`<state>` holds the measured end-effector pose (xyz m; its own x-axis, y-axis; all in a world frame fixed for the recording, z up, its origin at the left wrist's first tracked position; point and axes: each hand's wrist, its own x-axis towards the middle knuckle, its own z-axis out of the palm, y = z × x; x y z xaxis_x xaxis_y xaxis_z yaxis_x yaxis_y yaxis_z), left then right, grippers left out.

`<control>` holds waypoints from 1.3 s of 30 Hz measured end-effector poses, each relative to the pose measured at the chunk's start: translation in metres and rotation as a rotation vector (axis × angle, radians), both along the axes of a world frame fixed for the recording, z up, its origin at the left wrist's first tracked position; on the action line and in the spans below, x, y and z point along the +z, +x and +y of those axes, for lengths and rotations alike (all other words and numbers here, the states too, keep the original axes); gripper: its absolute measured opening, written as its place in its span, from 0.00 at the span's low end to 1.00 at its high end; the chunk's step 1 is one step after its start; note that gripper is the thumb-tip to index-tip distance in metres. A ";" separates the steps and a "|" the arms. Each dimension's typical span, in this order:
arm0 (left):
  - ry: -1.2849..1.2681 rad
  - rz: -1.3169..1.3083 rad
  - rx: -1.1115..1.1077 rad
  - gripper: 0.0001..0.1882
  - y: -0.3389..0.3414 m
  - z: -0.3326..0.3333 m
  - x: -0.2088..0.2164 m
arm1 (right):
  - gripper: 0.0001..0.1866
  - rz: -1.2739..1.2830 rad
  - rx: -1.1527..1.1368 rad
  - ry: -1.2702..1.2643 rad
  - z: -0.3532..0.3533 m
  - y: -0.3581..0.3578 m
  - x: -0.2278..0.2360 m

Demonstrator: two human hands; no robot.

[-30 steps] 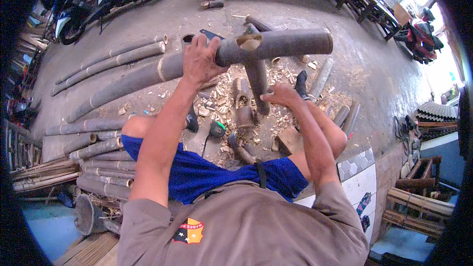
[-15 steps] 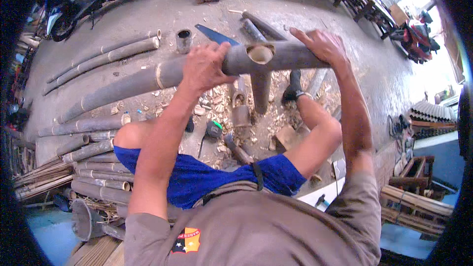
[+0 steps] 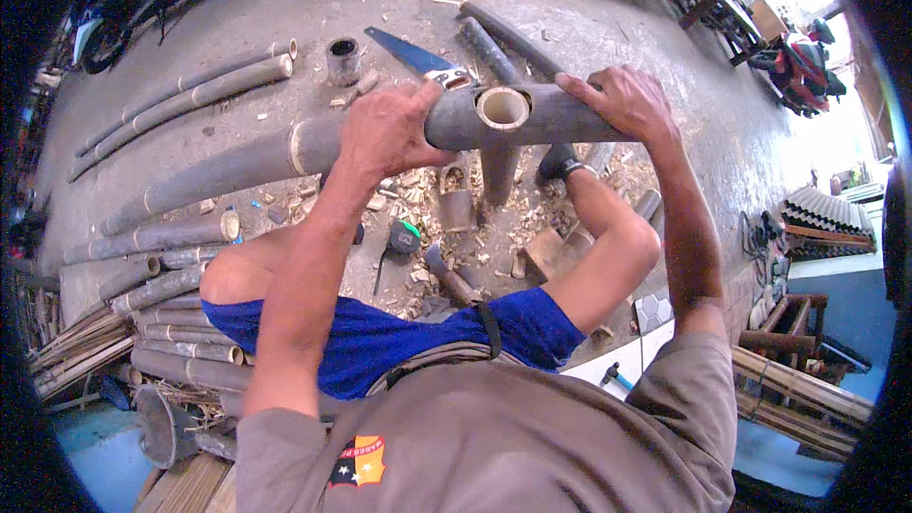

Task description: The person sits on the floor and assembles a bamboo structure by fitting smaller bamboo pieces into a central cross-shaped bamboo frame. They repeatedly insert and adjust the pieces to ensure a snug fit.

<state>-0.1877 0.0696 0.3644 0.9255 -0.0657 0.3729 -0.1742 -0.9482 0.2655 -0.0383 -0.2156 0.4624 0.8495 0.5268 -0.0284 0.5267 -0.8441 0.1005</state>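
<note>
Both hands grip one long bamboo pole (image 3: pixel 541 119), held up off the concrete floor (image 3: pixel 285 0) at about chest level, long axis running L–R across the view. Left hand (image 3: pixel 389 128) is wrapped over the top of the pole, fingers closed round it, just left of a round bored hole (image 3: pixel 502 106) in the pole wall. Right hand (image 3: pixel 622 100) is clamped over the pole just right of that hole, fingers curled over the far side. The hole sits between the two hands, roughly equidistant, facing the camera; the left hand looks marginally nearer.

A shorter bamboo post (image 3: pixel 498 176) stands below the hole, approx. perpendicular to the pole; whether it is seated in the pole cannot be told from here.

Materials: pole is grey-green, smooth skin, pale ring at a node left of the left hand; hole edge is pale, clean-cut, hollow inside. Floor under the pole is littered with light wood chips (image 3: pixel 418 195) and short offcuts.

Other items: hand saw, blue blade (image 3: pixel 408 52), lying on the floor beyond the pole, near the left hand. Short bamboo cup section (image 3: pixel 343 59) upright beside it. Tape measure, green/black (image 3: pixel 404 236), on the floor below the pole. Stacked bamboo culms (image 3: pixel 161 266) along the floor's left edge. Person wears blue shorts (image 3: pixel 399 342) and a brown shirt.
</note>
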 end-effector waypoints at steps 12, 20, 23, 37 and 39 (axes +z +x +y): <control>-0.036 0.004 -0.033 0.42 0.002 -0.007 0.010 | 0.43 0.053 -0.049 -0.013 -0.015 0.009 0.000; -0.038 0.017 -0.038 0.38 0.013 -0.006 -0.005 | 0.42 0.062 0.005 -0.033 0.006 0.006 -0.012; -0.038 0.036 -0.010 0.37 0.010 -0.004 0.012 | 0.42 0.044 0.011 -0.039 0.009 0.007 0.010; -0.053 0.137 -0.055 0.41 0.025 -0.017 -0.013 | 0.40 0.050 0.101 0.024 0.010 0.013 -0.040; -0.051 0.114 -0.145 0.42 0.040 0.006 -0.033 | 0.40 0.018 0.128 0.032 0.016 0.023 -0.052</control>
